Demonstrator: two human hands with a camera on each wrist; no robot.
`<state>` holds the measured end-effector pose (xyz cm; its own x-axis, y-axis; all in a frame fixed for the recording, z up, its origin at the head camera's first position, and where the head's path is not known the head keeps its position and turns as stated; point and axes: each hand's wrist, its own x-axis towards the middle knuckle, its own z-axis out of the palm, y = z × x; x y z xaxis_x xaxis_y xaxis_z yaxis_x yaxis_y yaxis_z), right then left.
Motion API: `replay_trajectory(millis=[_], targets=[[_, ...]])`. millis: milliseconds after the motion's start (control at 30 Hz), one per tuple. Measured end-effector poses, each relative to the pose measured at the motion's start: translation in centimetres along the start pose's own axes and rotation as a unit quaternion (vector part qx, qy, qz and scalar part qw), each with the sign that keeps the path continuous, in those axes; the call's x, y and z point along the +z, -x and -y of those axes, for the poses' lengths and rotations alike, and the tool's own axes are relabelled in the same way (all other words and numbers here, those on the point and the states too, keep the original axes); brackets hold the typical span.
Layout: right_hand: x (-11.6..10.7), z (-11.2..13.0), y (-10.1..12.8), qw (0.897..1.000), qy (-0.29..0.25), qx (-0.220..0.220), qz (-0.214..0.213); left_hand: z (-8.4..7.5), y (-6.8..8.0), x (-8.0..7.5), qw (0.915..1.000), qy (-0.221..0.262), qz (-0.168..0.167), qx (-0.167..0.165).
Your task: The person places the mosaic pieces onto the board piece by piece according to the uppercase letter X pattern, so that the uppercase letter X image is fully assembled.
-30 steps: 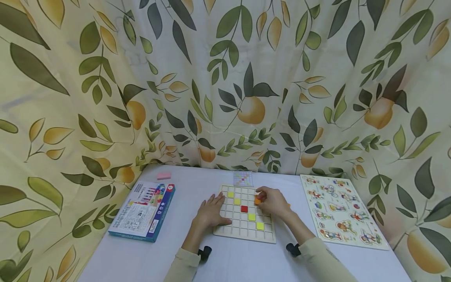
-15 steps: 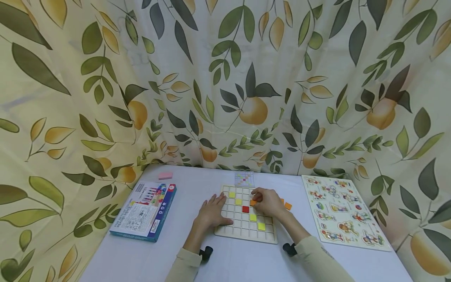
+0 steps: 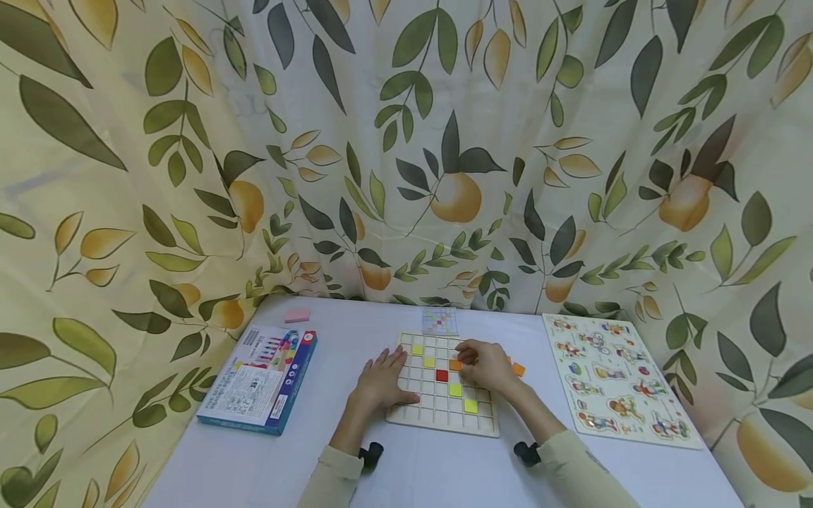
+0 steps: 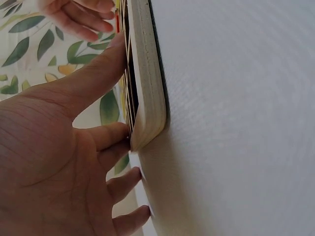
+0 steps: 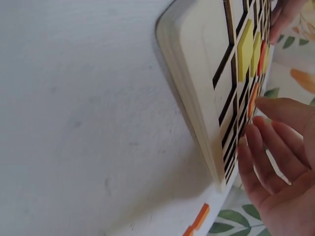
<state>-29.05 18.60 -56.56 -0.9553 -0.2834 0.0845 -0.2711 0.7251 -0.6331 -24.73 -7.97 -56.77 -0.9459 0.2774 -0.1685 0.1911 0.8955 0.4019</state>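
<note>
A pale wooden grid board (image 3: 413, 413) lies on the table, with several yellow tiles (image 3: 470, 406) and a red tile (image 3: 441, 376) in its cells along a diagonal. My left hand (image 3: 379, 384) rests at the board's left edge, fingers spread and thumb lying over the grid. Over the upper right of the board, my right hand (image 3: 489, 365) has curled fingers at an orange square tile (image 3: 455, 365). The right wrist view shows the thumb tip against that orange tile (image 5: 253, 100), low in the grid; the hand partly hides it in the head view.
Loose orange tiles (image 3: 519, 369) lie just right of the board. Behind it is a small pattern card (image 3: 440, 321). A blue-edged box (image 3: 257, 381) and a pink block (image 3: 296, 316) stand left; a picture puzzle board (image 3: 622, 381) lies right. A leaf-print curtain (image 3: 406, 176) hangs behind.
My right hand has moved slightly left with the orange tile, then stayed nearly still over the last half second. The loose orange tiles came into fuller view. My left hand has kept its place.
</note>
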Motion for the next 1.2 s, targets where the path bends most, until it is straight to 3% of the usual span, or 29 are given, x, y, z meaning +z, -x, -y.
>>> replay_trajectory(millis=[267, 533, 867, 1200], targets=[[-2.1, -0.7, 1.0, 0.999, 0.013, 0.023, -0.041, 0.0, -0.1, -0.3, 1.0000, -0.004, 0.005, 0.001], [-3.6, -3.0, 2.3, 0.994, 0.051, 0.059, -0.075, 0.1, -0.1, -0.1, 1.0000, 0.003, 0.006, 0.002], [-4.8, -5.7, 3.8, 0.992, 0.067, 0.089, -0.065, 0.0, 0.0, 0.0, 1.0000, 0.008, 0.001, 0.001], [-5.9, -6.5, 4.7, 0.988, 0.087, 0.104, -0.068, 0.2, -0.3, 0.4, 1.0000, 0.006, 0.002, 0.003]])
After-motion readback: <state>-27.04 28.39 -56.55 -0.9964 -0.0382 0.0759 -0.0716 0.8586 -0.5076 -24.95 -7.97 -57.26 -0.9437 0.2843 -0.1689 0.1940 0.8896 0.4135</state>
